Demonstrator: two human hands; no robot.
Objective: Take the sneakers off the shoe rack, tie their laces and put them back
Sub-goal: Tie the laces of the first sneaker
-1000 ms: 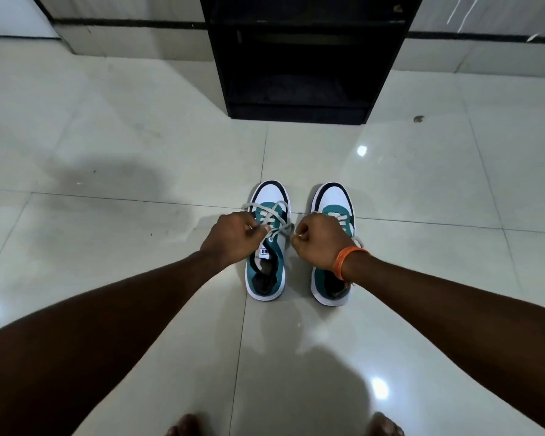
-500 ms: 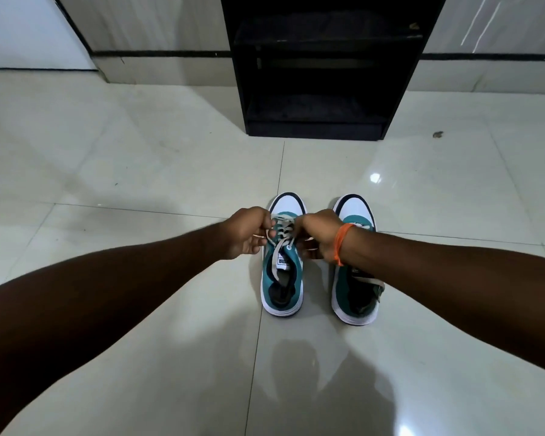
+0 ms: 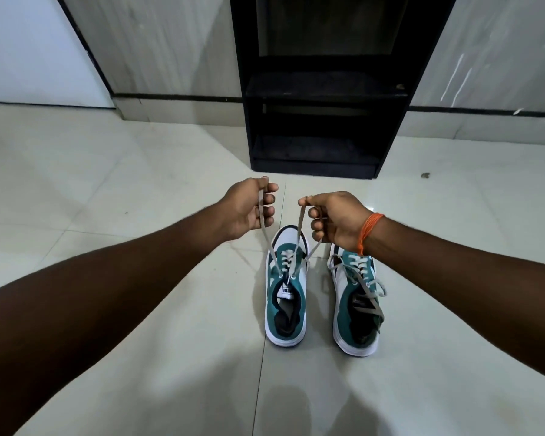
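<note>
Two teal-and-white sneakers stand side by side on the tiled floor, toes pointing away from me. The left sneaker (image 3: 285, 297) has its grey lace pulled up in two taut strands. My left hand (image 3: 247, 207) grips the left lace end (image 3: 262, 217). My right hand (image 3: 334, 217), with an orange thread at the wrist, pinches the right lace end (image 3: 301, 220). Both hands hover above and beyond the shoe's toe. The right sneaker (image 3: 357, 305) lies untouched, its laces (image 3: 370, 291) loose across the tongue.
A black shoe rack (image 3: 323, 99) with bare shelves stands against the wall straight ahead of the sneakers. Glossy pale floor tiles (image 3: 139, 190) spread all around. A small dark speck (image 3: 425, 175) lies on the floor to the rack's right.
My hands have lifted from the left sneaker's eyelets and spread apart, drawing the two lace ends up and taut. The camera has tilted up, showing more of the rack.
</note>
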